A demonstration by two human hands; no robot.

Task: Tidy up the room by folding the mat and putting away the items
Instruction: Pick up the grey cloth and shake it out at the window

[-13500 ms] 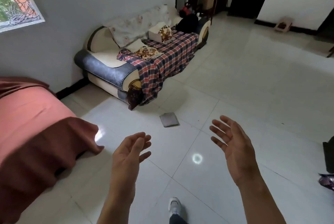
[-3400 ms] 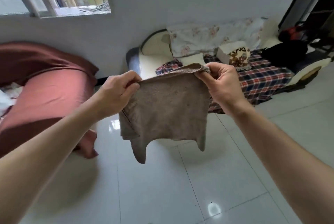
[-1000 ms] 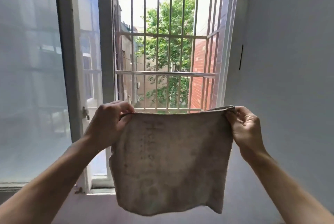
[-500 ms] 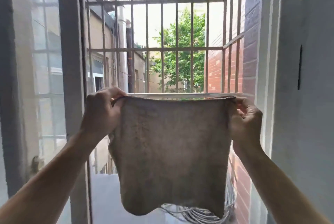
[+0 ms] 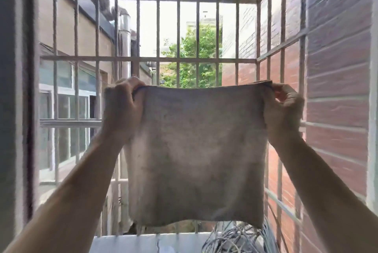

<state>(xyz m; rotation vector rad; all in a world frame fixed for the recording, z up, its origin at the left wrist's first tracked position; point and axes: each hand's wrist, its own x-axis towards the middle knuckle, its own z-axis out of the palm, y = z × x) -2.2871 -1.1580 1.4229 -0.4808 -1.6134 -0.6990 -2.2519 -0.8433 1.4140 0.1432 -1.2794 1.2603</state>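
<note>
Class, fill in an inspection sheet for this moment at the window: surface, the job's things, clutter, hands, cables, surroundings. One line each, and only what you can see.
Surface: pale ledge at the bottom of the view, below the mat.
Job's things: grey mat hangs spread out, held up in front of the window bars.
Clutter: nothing seen.
Hands: left hand grips the mat's upper left corner; right hand pinches its upper right corner.
Cables: tangle of grey wires at lower right, partly hidden behind the mat.
Surroundings: red brick wall on the right, a building on the left, a tree beyond the bars.
</note>
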